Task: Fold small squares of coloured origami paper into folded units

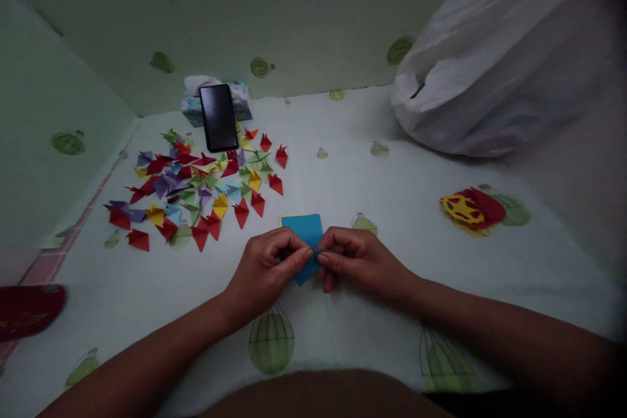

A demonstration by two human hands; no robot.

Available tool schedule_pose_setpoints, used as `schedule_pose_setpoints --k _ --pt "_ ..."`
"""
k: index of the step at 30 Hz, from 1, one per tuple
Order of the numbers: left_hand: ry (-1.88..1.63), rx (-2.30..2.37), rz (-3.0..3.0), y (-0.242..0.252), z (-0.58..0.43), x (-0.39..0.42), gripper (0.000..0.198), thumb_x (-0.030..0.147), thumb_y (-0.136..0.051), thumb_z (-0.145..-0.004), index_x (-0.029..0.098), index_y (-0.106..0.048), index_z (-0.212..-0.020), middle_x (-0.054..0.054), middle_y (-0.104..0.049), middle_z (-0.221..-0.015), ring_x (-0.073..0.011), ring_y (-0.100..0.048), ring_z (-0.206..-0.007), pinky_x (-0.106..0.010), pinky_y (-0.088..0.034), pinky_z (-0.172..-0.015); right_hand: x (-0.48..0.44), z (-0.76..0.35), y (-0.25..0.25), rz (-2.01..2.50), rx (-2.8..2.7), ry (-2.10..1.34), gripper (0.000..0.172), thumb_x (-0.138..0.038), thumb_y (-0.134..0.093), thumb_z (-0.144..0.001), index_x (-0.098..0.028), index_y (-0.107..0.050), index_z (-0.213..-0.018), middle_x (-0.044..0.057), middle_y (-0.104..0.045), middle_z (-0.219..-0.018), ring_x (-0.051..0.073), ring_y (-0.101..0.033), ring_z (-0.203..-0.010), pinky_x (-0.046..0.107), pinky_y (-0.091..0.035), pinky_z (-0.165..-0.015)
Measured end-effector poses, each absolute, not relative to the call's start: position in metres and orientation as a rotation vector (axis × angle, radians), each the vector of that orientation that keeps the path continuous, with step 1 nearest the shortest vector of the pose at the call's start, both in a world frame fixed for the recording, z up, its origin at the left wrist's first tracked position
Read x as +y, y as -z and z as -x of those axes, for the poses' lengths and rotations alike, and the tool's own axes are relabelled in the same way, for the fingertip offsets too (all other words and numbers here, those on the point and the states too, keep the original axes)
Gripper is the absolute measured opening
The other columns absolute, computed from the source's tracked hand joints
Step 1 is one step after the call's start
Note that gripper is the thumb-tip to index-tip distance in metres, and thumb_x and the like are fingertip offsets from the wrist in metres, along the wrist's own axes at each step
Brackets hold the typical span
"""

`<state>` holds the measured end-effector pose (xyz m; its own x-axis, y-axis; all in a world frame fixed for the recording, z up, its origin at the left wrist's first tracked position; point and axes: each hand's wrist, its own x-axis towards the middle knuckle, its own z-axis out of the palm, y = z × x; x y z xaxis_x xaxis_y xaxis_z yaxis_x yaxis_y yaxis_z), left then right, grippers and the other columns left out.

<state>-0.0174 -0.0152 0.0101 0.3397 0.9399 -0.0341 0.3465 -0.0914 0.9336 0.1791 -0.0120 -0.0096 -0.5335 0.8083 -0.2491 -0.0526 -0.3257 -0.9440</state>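
My left hand (pixel 268 268) and my right hand (pixel 356 260) meet at the middle of the white sheet, both pinching a small blue piece of paper (pixel 306 273) between thumb and fingers. Just beyond them lies a flat blue paper square (pixel 304 227) on a thin stack with a yellow edge showing. To the left is a spread of several folded paper shapes (pixel 196 189) in red, purple, yellow, green and blue.
A black phone (pixel 218 117) leans on a tissue box (pixel 196 108) at the back. A big white plastic bag (pixel 499 59) fills the back right. A red and yellow cloth item (pixel 473 209) lies right; a red object (pixel 27 310) sits at the left edge.
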Motion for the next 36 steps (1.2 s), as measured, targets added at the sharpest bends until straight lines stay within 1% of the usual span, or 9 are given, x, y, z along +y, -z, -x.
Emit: schedule_pose_setpoints --k 3,5,9,14,18,20,23,28,36 --pt "-0.787 1.144 -1.512 -0.01 0.021 -0.014 0.026 0.031 -0.056 -0.092 0.016 -0.065 -0.073 0.0 -0.06 -0.068 -0.011 -0.053 -0.064 -0.023 -0.042 -0.06 -0.011 -0.18 0.009 0.974 -1.176 -2.012 0.023 -0.034 -0.072 -0.083 -0.015 -0.059 -0.078 0.0 -0.071 -0.064 0.01 -0.066 -0.049 0.02 -0.051 -0.049" --pt "-0.874 1.125 -1.41 -0.008 0.023 -0.012 0.024 0.03 -0.05 -0.096 0.017 -0.068 -0.088 -0.002 -0.064 -0.077 -0.0125 -0.058 -0.072 -0.024 -0.047 -0.068 -0.008 -0.181 0.01 0.91 -1.035 -2.087 0.025 -0.033 -0.074 -0.082 -0.015 -0.057 -0.079 0.0 -0.072 -0.062 0.01 -0.066 -0.046 0.018 -0.051 -0.046" --pt "-0.935 0.944 -1.39 -0.004 0.022 -0.009 0.021 0.023 -0.063 -0.088 0.023 -0.069 -0.109 -0.004 -0.066 -0.093 -0.0158 -0.063 -0.085 -0.028 -0.051 -0.078 -0.005 -0.18 0.017 0.724 -0.818 -2.299 0.029 -0.035 -0.077 -0.078 -0.015 -0.055 -0.08 -0.001 -0.071 -0.059 0.01 -0.062 -0.038 0.018 -0.049 -0.039" --pt "-0.979 0.841 -1.525 -0.007 0.02 -0.01 0.006 0.019 -0.068 -0.083 0.02 -0.074 -0.08 -0.005 -0.066 -0.084 -0.0168 -0.061 -0.085 -0.03 -0.05 -0.081 -0.009 -0.179 0.018 0.706 -0.983 -2.398 0.034 -0.047 -0.071 -0.082 -0.016 -0.056 -0.085 0.001 -0.07 -0.062 0.012 -0.064 -0.044 0.021 -0.05 -0.043" --pt "-0.904 1.035 -1.301 -0.009 0.021 -0.01 0.011 0.026 -0.069 -0.081 0.017 -0.067 -0.075 -0.002 -0.064 -0.074 -0.0134 -0.059 -0.069 -0.026 -0.048 -0.066 -0.008 -0.185 0.008 0.918 -1.395 -1.801 0.043 -0.055 -0.051 -0.094 -0.015 -0.06 -0.08 0.002 -0.064 -0.069 0.01 -0.061 -0.058 0.023 -0.049 -0.058" --pt "-0.801 1.112 -1.198 -0.008 0.019 -0.011 0.015 0.03 -0.069 -0.079 0.016 -0.064 -0.074 0.0 -0.063 -0.067 -0.0119 -0.057 -0.062 -0.025 -0.046 -0.061 -0.007 -0.187 0.005 0.939 -1.442 -1.63 0.043 -0.057 -0.047 -0.095 -0.017 -0.061 -0.091 0.002 -0.064 -0.074 0.012 -0.061 -0.066 0.026 -0.049 -0.065" --pt "-0.711 1.133 -1.158 -0.007 0.016 -0.013 0.018 0.031 -0.07 -0.077 0.015 -0.063 -0.074 0.0 -0.062 -0.065 -0.0108 -0.055 -0.059 -0.024 -0.044 -0.058 -0.008 -0.186 0.006 0.948 -1.439 -1.696 0.03 -0.046 -0.067 -0.086 -0.018 -0.058 -0.093 -0.001 -0.062 -0.071 0.012 -0.059 -0.061 0.025 -0.046 -0.057" --pt "-0.739 1.111 -1.1 -0.005 0.011 -0.016 0.016 0.028 -0.069 -0.075 0.016 -0.059 -0.08 0.003 -0.059 -0.063 -0.0105 -0.055 -0.059 -0.023 -0.044 -0.058 -0.013 -0.18 0.012 1.026 -1.514 -1.681 0.012 -0.029 -0.062 -0.088 -0.018 -0.058 -0.088 -0.001 -0.063 -0.063 0.012 -0.06 -0.056 0.025 -0.046 -0.056" --pt "-0.766 1.073 -1.145 -0.004 0.011 -0.019 0.012 0.025 -0.067 -0.076 0.018 -0.058 -0.08 0.003 -0.052 -0.064 -0.0103 -0.048 -0.059 -0.023 -0.038 -0.055 -0.016 -0.18 0.011 1.015 -1.431 -1.721 0.01 -0.029 -0.062 -0.087 -0.021 -0.057 -0.09 -0.002 -0.065 -0.062 0.013 -0.063 -0.053 0.026 -0.05 -0.054"
